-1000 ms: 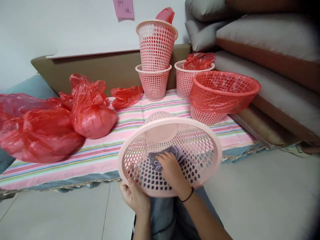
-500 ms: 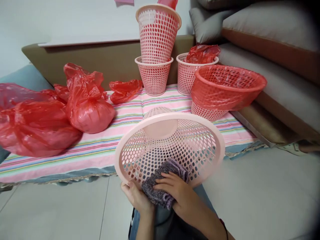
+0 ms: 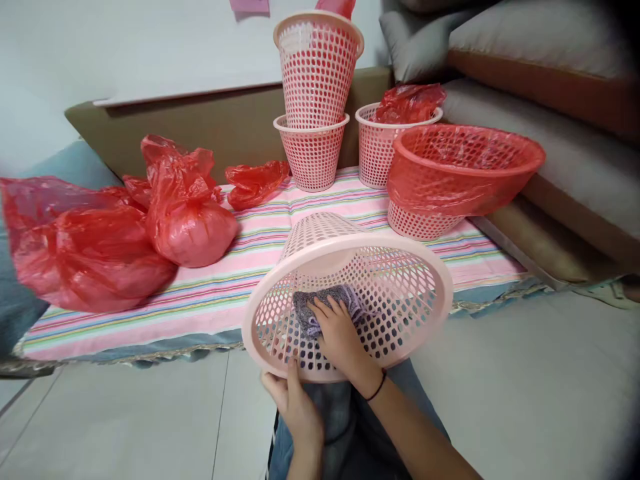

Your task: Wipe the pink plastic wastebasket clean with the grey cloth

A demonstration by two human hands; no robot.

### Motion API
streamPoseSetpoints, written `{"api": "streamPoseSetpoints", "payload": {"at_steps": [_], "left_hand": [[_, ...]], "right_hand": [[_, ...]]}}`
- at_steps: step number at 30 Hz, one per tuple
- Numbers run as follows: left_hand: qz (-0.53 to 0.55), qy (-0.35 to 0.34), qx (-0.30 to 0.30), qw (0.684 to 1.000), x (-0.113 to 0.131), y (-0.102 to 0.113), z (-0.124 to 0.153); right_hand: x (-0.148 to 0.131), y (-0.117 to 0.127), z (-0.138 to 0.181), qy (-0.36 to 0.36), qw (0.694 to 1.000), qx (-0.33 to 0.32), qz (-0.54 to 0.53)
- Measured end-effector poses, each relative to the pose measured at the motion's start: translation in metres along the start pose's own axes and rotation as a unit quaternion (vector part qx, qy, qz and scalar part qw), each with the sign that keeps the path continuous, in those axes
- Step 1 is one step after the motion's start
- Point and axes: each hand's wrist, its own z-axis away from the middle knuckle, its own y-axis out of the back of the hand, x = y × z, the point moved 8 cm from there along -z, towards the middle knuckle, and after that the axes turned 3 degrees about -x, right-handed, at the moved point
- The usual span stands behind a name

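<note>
A pink plastic mesh wastebasket (image 3: pixel 435 293) lies tipped on its side, its wide mouth facing me above my lap. My left hand (image 3: pixel 295 403) grips the lower left rim, thumb on the inner side and the other fingers mostly hidden beneath. Inside the basket, my right hand (image 3: pixel 340 333) presses a folded grey and purple cloth (image 3: pixel 313 310) against the inner mesh wall, its fingers laid over the cloth.
Red plastic bags (image 3: pixel 95 257) with pink contents sit on the striped cloth (image 3: pixel 210 313) at left. Two stacked baskets (image 3: pixel 320 73) and another basket (image 3: pixel 373 150) stand behind. A red-bag-lined basket (image 3: pixel 425 223) is at right, beside piled cushions (image 3: pixel 565 127).
My right hand has moved the cloth from the near rim deeper into the basket. The basket has turned slightly, and my left hand still holds its rim.
</note>
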Motion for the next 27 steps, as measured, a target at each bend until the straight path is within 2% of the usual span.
{"api": "streamPoseSetpoints", "payload": {"at_steps": [3, 6, 9, 11, 14, 20, 22, 23, 25, 26, 27], "left_hand": [[0.011, -0.069, 0.034, 0.997, 0.032, 0.007, -0.02], [-0.018, -0.216, 0.015, 0.976, 0.085, 0.0, -0.035], [-0.083, -0.295, -0.021, 0.952, 0.119, -0.014, -0.042], [-0.138, -0.312, -0.032, 0.939, 0.126, -0.02, -0.044], [-0.173, -0.314, -0.035, 0.933, 0.122, -0.023, -0.044], [-0.173, -0.291, -0.033, 0.94, 0.111, -0.022, -0.041], [-0.174, -0.326, -0.029, 0.929, 0.119, -0.02, -0.035], [-0.182, -0.365, -0.016, 0.913, 0.127, -0.018, -0.029], [-0.209, -0.478, 0.026, 0.853, 0.147, -0.015, -0.006], [-0.223, -0.534, 0.025, 0.815, 0.155, -0.018, 0.009], [-0.239, -0.58, 0.0, 0.779, 0.159, -0.025, 0.023]], "right_hand": [[0.006, -0.011, 0.002, -0.006, 1.0, -0.018, 0.004], [0.007, -0.005, -0.001, -0.005, 1.0, -0.026, -0.003], [0.004, 0.007, -0.002, 0.006, 0.999, -0.033, -0.009], [-0.002, 0.015, 0.003, 0.027, 0.999, -0.042, -0.018], [-0.011, 0.02, 0.017, 0.046, 0.997, -0.063, -0.026], [-0.012, 0.004, 0.041, -0.018, 0.995, -0.1, -0.006], [-0.014, 0.001, 0.044, -0.014, 0.995, -0.096, -0.008], [-0.015, 0.0, 0.045, -0.01, 0.995, -0.094, -0.011], [-0.015, 0.0, 0.046, 0.005, 0.995, -0.097, -0.021], [-0.014, 0.0, 0.047, 0.015, 0.995, -0.099, -0.028], [-0.014, 0.002, 0.046, 0.03, 0.994, -0.101, -0.037]]}}
